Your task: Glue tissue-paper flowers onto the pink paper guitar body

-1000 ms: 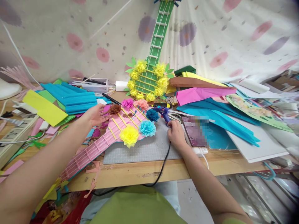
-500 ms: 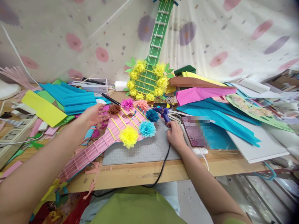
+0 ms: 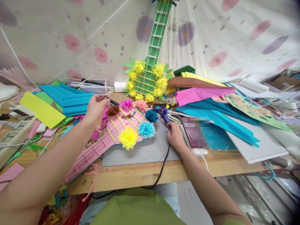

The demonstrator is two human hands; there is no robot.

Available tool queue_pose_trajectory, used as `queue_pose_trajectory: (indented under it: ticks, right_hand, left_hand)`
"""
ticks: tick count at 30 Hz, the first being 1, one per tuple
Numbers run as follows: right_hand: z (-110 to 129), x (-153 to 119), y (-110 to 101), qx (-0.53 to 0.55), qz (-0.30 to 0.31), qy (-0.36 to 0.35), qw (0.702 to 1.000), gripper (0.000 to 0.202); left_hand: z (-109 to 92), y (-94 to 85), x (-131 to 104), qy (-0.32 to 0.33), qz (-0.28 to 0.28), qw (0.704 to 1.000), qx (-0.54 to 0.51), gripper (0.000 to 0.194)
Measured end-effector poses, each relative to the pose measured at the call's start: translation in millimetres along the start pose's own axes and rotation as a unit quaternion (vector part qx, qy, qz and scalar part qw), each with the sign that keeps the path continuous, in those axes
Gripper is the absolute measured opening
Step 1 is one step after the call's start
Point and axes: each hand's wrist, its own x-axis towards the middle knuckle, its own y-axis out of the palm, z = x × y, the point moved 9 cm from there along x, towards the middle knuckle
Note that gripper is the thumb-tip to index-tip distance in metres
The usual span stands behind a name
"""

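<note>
My right hand (image 3: 174, 134) is closed round the lower grip of a blue hot glue gun (image 3: 164, 115), whose nozzle points left toward a dark blue paper flower (image 3: 151, 116). My left hand (image 3: 96, 107) is raised beyond the left side of a pink paper guitar (image 3: 93, 153), its fingers drawn together beside a black pen (image 3: 114, 102). Whatever is between those fingers is hidden. The pink guitar lies slanted on a grey cutting mat (image 3: 131, 157). Around its body sit several paper flowers, among them a yellow one (image 3: 127, 138), a light blue one (image 3: 146, 129) and a brown one (image 3: 112, 110).
A green paper guitar (image 3: 153, 50) with yellow flowers stands against the curtain. Blue crepe paper (image 3: 63, 98) is at left, with a power strip (image 3: 16, 134). A phone (image 3: 194, 132) and folded paper sheets (image 3: 206, 95) are at right. A black cord (image 3: 161, 172) hangs over the table edge.
My left hand has moved up and slightly away, and its spread fingers have drawn together near the black pen. My right hand stays on the glue gun. The view has shifted slightly.
</note>
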Motion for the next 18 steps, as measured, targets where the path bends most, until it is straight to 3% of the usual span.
queue_pose_trajectory:
  ticks: [4, 9, 15, 18]
  right_hand:
    - [-1, 0, 0, -0.006, 0.002, 0.006, 1.0, 0.026]
    - [-1, -1, 1, -0.001, 0.004, 0.008, 1.0, 0.024]
    - [-7, 2, 4, 0.015, -0.007, 0.043, 0.999, 0.022]
    - [-13, 4, 2, 0.032, -0.038, 0.071, 0.996, 0.022]
  left_hand:
    - [5, 21.0, -5, 0.034, 0.052, 0.997, 0.055, 0.029]
    - [20, 42.4, -13, 0.026, 0.137, 0.985, 0.098, 0.033]
    - [28, 52.1, -23, 0.01, 0.198, 0.969, 0.145, 0.044]
    - [30, 52.1, -24, 0.004, 0.211, 0.963, 0.17, 0.039]
